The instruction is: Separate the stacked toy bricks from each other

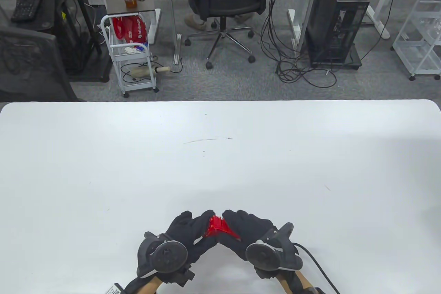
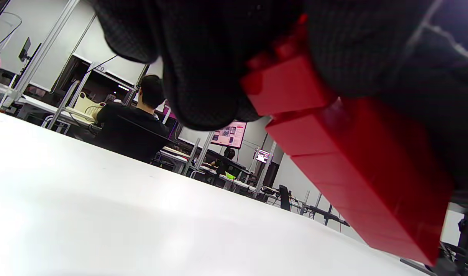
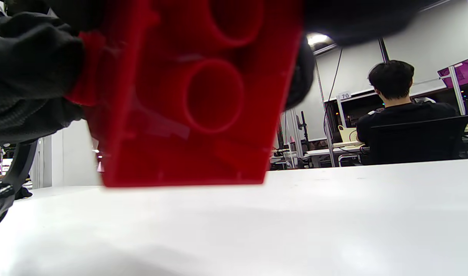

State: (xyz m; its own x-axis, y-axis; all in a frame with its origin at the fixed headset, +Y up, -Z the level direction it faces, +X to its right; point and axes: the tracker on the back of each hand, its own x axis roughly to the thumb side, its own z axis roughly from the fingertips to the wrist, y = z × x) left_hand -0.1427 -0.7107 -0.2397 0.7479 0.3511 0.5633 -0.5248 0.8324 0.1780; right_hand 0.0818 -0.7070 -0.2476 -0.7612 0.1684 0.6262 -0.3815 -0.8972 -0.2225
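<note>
1. My left hand and right hand both grip the red bricks, held above the table near its front edge.
2. The stack's long axis runs hand to hand; both are equally close.

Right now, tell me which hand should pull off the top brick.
Likely left: the left hand grips the tilted top brick, while the right hand holds the rest of the stack.
</note>
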